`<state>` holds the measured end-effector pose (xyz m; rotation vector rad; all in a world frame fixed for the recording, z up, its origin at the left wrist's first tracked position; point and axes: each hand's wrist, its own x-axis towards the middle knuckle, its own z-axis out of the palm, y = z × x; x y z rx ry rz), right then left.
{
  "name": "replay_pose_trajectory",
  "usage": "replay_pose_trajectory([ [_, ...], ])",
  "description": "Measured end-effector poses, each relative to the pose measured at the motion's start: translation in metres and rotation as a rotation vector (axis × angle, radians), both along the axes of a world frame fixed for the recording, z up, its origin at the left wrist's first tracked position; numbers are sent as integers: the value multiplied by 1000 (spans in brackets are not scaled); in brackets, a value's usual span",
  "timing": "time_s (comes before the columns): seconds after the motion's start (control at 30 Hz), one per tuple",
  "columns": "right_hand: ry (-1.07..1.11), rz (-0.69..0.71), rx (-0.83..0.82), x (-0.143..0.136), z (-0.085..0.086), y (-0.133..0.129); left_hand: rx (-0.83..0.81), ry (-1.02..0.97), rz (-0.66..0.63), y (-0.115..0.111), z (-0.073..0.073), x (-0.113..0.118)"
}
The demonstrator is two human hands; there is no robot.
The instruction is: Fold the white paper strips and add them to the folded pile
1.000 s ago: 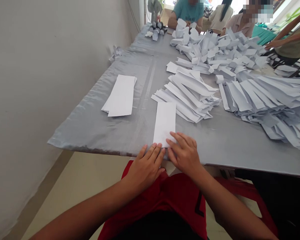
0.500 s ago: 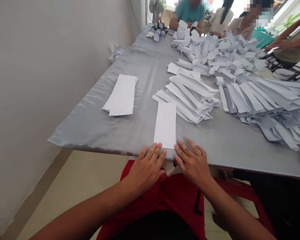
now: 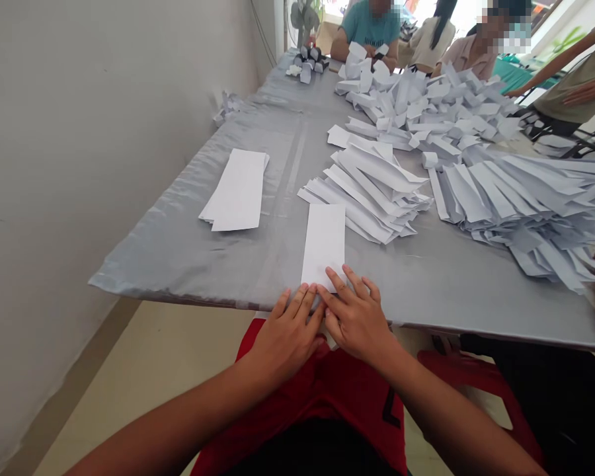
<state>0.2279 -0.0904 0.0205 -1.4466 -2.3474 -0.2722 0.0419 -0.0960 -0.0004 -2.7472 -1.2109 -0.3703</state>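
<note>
A flat white paper strip (image 3: 324,241) lies lengthwise in front of me, its near end close to the table's front edge. My left hand (image 3: 293,330) is open, fingertips at the strip's near left corner. Open too, my right hand (image 3: 357,317) rests its outstretched fingers over the strip's near right end, its index fingertip beside the left hand's fingers. Left of the strip is a neat stack of white paper strips (image 3: 238,190). A looser pile of folded white papers (image 3: 371,192) adjoins the strip's far right side.
A large fanned heap of folded papers (image 3: 520,205) covers the table's right side. Behind it spreads a jumbled heap of paper pieces (image 3: 426,99). A grey cloth covers the table (image 3: 178,244), beside a wall (image 3: 104,132). Several people are around the far and right sides.
My right hand has slid left along the strip's near end, up to my left hand. The left hand stays at the near left corner. The view has shifted slightly.
</note>
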Motion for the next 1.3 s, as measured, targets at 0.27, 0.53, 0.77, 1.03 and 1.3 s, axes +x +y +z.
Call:
replay_pose_trajectory([
  [0.27,-18,-25,-66,13,-7,-6,-16,-11,-18,3,5,-2],
  [0.53,-38,-87,-46,34,-8,-15,-47,-61,-36,9,4,-8],
  [0.77,-23,-102,-42,30,-13,-17,29,-109,95,20,2,-29],
  [1.03,-3,-95,-29,27,-11,-17,111,-71,120,24,8,-34],
  [1.3,64,-127,-34,24,-11,5,185,-228,108,29,13,-31],
])
